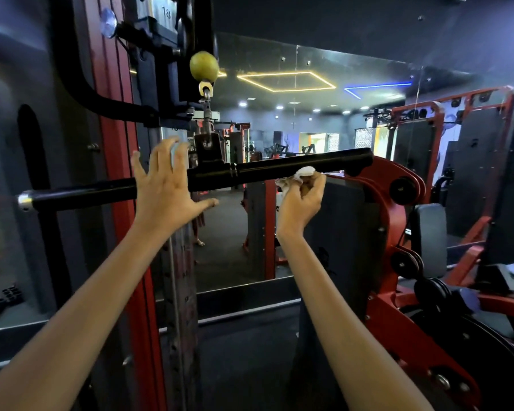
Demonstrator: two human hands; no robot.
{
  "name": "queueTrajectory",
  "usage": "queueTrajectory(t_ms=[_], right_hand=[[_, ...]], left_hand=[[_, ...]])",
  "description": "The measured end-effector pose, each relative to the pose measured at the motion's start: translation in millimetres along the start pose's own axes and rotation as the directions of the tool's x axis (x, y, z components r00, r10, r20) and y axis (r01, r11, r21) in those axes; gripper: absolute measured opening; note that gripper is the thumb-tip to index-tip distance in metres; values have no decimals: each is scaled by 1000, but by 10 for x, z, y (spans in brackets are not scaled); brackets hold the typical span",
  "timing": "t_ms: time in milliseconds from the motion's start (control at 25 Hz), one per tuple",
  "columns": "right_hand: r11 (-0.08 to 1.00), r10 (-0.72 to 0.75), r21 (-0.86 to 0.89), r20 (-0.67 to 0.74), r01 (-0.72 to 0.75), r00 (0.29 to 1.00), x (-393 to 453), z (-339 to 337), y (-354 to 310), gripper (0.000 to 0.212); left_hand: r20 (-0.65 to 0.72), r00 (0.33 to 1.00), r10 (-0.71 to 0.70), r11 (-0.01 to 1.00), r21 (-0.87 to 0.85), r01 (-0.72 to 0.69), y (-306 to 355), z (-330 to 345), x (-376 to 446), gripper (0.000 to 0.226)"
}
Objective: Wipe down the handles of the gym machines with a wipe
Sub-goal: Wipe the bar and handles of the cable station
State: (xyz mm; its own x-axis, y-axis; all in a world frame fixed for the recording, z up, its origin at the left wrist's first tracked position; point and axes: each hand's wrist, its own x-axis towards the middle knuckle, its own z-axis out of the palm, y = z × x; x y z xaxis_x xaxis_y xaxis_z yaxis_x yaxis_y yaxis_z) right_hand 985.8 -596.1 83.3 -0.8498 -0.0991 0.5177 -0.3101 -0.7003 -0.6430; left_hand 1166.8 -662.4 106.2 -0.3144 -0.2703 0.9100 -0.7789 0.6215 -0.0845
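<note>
Mid-wipe on the cable bar (279,169), right half underway.
Right hand (301,200) pinches the wipe (297,176); left hand (163,185) spreads open, steadying (left half seemingly remains).

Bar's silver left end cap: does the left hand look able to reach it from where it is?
Probably yes. The left hand is open against the bar, and the bare stretch to the end cap shows nothing in the way.

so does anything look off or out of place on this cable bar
Nothing stands out. The black bar hangs from its swivel under the yellow ball stopper, a little tilted. The left hand is spread open against it; the right hand holds the wipe beneath it.
</note>
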Motion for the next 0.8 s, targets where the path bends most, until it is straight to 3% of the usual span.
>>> queueTrajectory(t_ms=[120, 240, 320, 440, 640, 800], right_hand=[[999, 20, 44, 0, -20, 1000, -105, 90, 5, 21], [995, 61, 84, -62, -56, 996, -120, 203, 17, 20], [987, 114, 117, 8, -114, 993, -340, 377, 47, 29], [990, 113, 62, 171, -126, 979, -716, 534, 94, 29], [979, 160, 134, -36, -154, 986, -512, 490, 47, 30], [989, 138, 36, 144, -145, 980, -993, 666, 39, 31]], left_hand=[[221, 972, -80, 992, 111, 57, -135, -18, -22, 96], [199, 980, 16, 993, 111, -38, -186, 14, -31, 59], [172, 985, 34, 995, 92, -50, -186, 8, -31, 43], [157, 986, 54, 995, 73, -66, -204, -3, -34, 39], [167, 983, 71, 992, 89, -87, -250, -17, -36, 41], [196, 979, 63, 993, 86, -81, -233, -49, -23, 49]])
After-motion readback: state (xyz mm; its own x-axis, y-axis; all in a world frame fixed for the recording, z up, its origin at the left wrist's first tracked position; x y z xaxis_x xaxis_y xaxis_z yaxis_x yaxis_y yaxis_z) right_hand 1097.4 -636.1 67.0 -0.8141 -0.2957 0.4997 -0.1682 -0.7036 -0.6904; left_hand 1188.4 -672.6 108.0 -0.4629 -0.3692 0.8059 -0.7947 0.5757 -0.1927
